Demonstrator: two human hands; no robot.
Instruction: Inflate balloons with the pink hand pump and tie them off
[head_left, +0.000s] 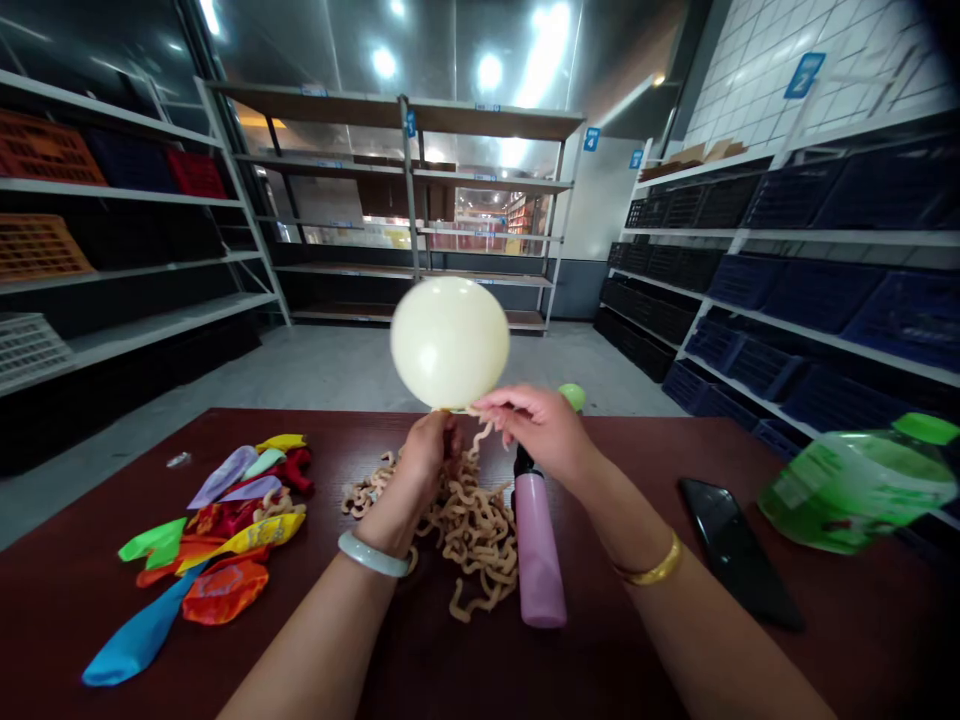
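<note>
An inflated pale yellow balloon (450, 343) stands upright above my hands, its neck end downward. My left hand (435, 445) is closed round the balloon's neck. With fingers pinched, my right hand (536, 420) holds one end of a curly tan string (484, 437) just under the balloon. Below my hands lies a loose pile of the same curly tan strings (476, 535) on the dark red table (622, 640). A pink hand pump (540, 550) with a black top lies right of the pile.
Flat coloured balloons (232, 540) lie at the left. A black phone (739, 550) and a green bottle (859, 485) are at the right. A small green balloon (573, 396) shows behind my right hand. Shelves with crates (780, 360) stand beyond the table.
</note>
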